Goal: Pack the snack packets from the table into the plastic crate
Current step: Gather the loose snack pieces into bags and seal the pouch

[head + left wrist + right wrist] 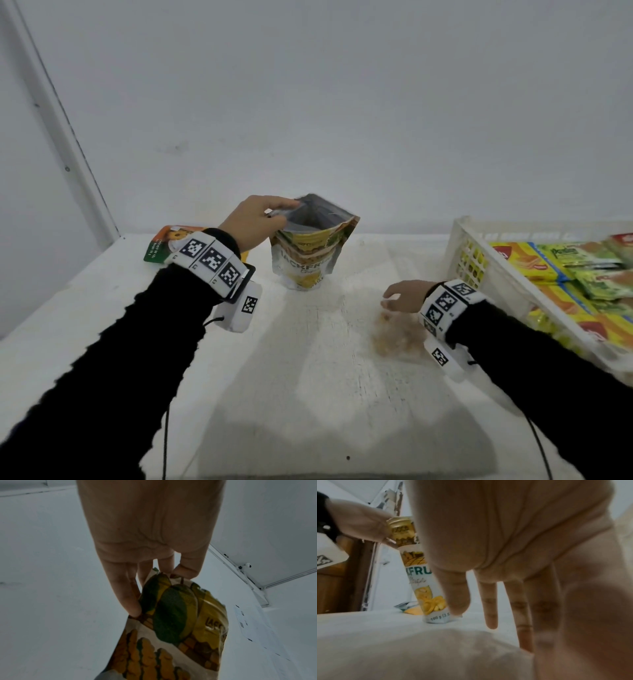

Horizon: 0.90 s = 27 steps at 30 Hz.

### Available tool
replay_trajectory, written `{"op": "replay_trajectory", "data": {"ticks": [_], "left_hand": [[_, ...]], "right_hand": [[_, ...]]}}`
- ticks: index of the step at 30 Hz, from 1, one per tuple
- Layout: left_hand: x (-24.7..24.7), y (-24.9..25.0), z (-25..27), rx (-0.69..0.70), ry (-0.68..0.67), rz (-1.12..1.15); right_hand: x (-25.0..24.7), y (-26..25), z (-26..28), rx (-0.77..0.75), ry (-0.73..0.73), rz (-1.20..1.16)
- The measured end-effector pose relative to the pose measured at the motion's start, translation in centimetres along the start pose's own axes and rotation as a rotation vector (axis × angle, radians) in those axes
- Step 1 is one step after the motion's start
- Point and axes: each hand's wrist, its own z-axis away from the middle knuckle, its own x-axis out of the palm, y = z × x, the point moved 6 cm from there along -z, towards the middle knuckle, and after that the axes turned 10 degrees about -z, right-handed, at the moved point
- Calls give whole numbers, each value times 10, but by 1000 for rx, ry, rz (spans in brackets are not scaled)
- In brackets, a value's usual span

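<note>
A yellow-and-white jackfruit chips pouch stands upright on the white table, its top gaping open. My left hand pinches the pouch's top edge; the left wrist view shows the fingers and thumb of this hand clamped on the printed pouch. To the right, a blurred clear packet of pale brown snacks lies on the table. My right hand hovers right above it, fingers pointing down fairly straight and gripping nothing. The pouch shows behind them.
A white plastic crate stands at the right edge, tilted in view, holding several yellow, orange and green packets. An orange-and-green packet lies flat behind my left wrist. A white wall closes the back of the table.
</note>
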Motion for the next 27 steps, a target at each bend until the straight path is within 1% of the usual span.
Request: {"op": "replay_trajectory", "data": {"ticks": [3,6,9,12,16,17,18,20,22,25,26,27], "left_hand": [[1,3,3,-2,-8,-10],[1,6,7,1,-12,-14],[0,5,8,-2,-20,-19],[-1,4,8,-5,-26,-15],[-3,2,9,-8,-23,-21],[-3,2,9,-9,-26,-22],[-3,2,9,-10,-29,-23],[-3,1,8,-11,-36,-20],[-4,0,8,-11,-43,-18],[-4,-1,8,-1,-49,-28],[-4,-1,8,8,-49,-29],[-4,0,7,15,-47,-29]], "right_hand": [[3,-2,-7,9,81,-41],[1,-1,-12,42,77,-73],[-10,-4,-13,60,73,-29],[-23,-13,-12,-9,73,-102],[-49,-22,-4,-129,155,-178],[-50,-23,-5,-136,162,-169],[-47,-23,-6,-118,154,-134],[-29,-16,-11,-33,90,-27],[-11,-11,-14,1,42,55],[-4,-4,-18,10,83,37],[-4,-2,-21,11,70,14],[-2,-1,-23,7,26,1]]}}
